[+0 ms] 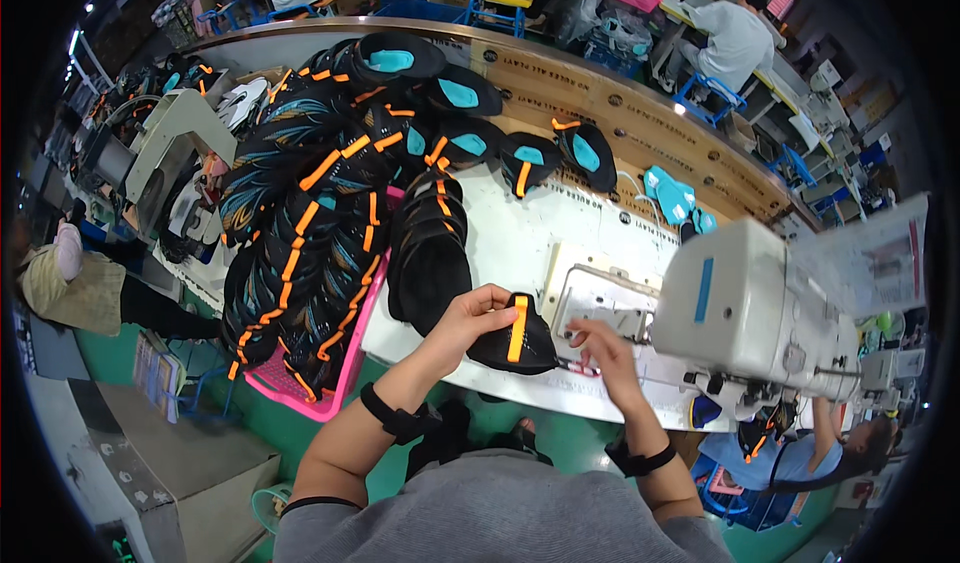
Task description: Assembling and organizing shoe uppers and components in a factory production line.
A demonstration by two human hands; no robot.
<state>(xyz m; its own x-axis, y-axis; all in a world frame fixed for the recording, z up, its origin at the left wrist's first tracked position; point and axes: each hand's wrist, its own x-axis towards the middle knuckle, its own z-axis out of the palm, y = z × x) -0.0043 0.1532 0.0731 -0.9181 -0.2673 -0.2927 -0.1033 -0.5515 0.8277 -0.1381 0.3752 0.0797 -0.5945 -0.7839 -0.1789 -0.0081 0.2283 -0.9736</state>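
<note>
Pinching a curved black fabric shoe piece (520, 338) with orange stripe, left hand (470, 318) grasps; right hand (603, 348) holds snips (578, 367).

Viewpoint: head-worn fisheye, above the person's own forearms.
Facing: steeply down onto the white worktable (520, 233) and sewing machine (745, 308).
Nearness: close (edges bend at the rim).
Shared: single view.
</note>
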